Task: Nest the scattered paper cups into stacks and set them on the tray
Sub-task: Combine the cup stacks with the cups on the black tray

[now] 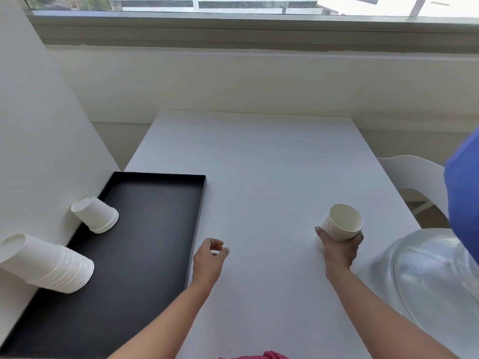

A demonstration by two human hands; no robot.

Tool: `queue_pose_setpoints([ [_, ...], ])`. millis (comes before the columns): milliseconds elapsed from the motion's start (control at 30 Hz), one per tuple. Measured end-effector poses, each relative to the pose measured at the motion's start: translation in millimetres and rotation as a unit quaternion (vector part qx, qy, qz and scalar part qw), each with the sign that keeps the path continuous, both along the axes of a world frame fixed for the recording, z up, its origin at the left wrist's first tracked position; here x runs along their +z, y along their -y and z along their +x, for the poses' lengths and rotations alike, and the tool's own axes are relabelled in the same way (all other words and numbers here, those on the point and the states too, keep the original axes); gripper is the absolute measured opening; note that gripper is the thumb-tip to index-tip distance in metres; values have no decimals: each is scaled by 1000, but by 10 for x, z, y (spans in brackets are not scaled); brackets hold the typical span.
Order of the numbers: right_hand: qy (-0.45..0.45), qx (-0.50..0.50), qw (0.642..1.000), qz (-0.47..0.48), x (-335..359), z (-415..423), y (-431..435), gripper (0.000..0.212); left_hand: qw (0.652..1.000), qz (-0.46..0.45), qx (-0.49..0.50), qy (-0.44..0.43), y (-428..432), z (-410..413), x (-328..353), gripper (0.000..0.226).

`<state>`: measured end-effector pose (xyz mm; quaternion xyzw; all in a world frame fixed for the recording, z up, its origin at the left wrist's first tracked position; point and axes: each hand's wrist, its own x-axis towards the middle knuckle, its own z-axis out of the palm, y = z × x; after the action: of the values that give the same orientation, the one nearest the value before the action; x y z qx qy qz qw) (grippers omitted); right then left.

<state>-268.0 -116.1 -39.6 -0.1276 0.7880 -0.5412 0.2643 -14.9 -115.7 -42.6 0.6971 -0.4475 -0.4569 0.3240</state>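
Observation:
My right hand grips a stack of nested white paper cups, mouth up, at the right of the white table. My left hand hovers beside the tray's right edge with fingers loosely curled, holding nothing. The black tray lies at the left. On it a short upside-down cup stack stands at the far left rim. A taller upside-down cup stack stands nearer me on the tray's left side.
A white wall panel borders the tray's left side. A clear plastic dome-like container sits at the table's right edge. Behind it stands a white chair. A blue object fills the right frame edge.

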Motion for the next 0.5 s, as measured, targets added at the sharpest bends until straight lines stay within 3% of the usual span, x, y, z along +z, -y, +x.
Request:
queue_pose_setpoints([
  [333,-37,211,977,-20,30,611,10,84,999,-23,20,-40,-45,-39,111,8],
  [500,-75,333,939,-38,147,968,14,78,992,-9,13,-125,-54,-34,332,27],
])
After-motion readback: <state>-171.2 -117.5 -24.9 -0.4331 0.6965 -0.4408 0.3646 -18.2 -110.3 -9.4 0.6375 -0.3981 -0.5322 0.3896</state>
